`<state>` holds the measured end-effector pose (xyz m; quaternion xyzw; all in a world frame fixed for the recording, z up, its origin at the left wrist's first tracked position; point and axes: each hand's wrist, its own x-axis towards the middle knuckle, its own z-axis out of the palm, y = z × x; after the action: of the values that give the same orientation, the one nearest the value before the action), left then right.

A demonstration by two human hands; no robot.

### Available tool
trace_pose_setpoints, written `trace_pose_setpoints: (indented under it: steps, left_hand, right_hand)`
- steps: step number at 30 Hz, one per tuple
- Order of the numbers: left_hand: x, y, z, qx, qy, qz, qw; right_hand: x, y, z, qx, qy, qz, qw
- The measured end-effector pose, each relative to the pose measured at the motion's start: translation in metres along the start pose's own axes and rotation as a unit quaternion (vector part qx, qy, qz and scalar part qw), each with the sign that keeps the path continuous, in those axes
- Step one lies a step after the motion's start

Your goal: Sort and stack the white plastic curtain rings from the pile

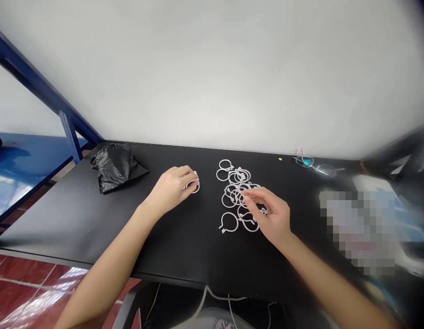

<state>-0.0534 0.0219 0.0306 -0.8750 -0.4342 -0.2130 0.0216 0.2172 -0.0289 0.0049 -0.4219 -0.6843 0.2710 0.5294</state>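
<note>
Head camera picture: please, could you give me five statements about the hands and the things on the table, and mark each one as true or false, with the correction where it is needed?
1. The right hand is at the group of white rings. True.
2. The left hand touches the black plastic bag. False: the left hand grasps a white ring, apart from the black plastic bag.
3. The eyeglasses lie nearer to the wall than the right hand does. True.
4. The table top is white. False: the table top is black.
5. The black plastic bag lies to the left of the white rings. True.
</note>
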Motion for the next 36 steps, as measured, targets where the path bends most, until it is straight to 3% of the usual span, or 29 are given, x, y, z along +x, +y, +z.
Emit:
trace_pose_setpoints:
  steps: [6, 10, 13, 16, 18, 20, 28, 30, 32, 36]
  left_hand:
    - [-0.003, -0.012, -0.001, 0.014, -0.152, -0.105, 0.983]
    - [-0.003, -0.013, -0.002, 0.006, -0.164, -0.127, 0.978]
    - [-0.001, -0.001, 0.005, 0.0, -0.121, -0.13, 0.984]
    - [0.001, 0.024, 0.021, -0.051, -0.064, -0.087, 0.993]
    - [0.001, 0.041, 0.033, -0.097, -0.091, 0.025, 0.991]
    - [0.0, 0.052, 0.042, -0.099, -0.09, 0.065, 0.989]
    - [0.0, 0.046, 0.049, -0.181, -0.106, 0.05, 0.976]
    - [0.001, 0.046, 0.046, -0.282, -0.097, 0.018, 0.954]
    - [0.001, 0.049, 0.043, -0.428, -0.087, -0.04, 0.899]
    - [0.001, 0.057, 0.038, -0.681, -0.123, -0.144, 0.707]
  right_hand:
    - [0.0, 0.002, 0.003, -0.009, -0.016, -0.004, 1.0]
    - [0.0, 0.004, 0.004, -0.021, -0.017, -0.004, 1.0]
    - [0.0, 0.006, 0.004, -0.022, -0.013, -0.018, 0.999]
    - [0.0, 0.007, 0.004, -0.025, -0.011, -0.029, 0.999]
    - [-0.001, 0.008, 0.003, -0.031, -0.012, -0.029, 0.999]
    - [-0.001, 0.008, 0.003, -0.037, -0.014, -0.031, 0.999]
    - [0.0, 0.007, 0.004, -0.05, -0.017, -0.056, 0.997]
    - [0.001, 0.006, 0.004, -0.05, -0.012, -0.057, 0.997]
    - [0.001, 0.005, 0.004, -0.042, -0.012, -0.04, 0.998]
    - [0.0, 0.003, 0.007, -0.011, -0.041, -0.024, 0.999]
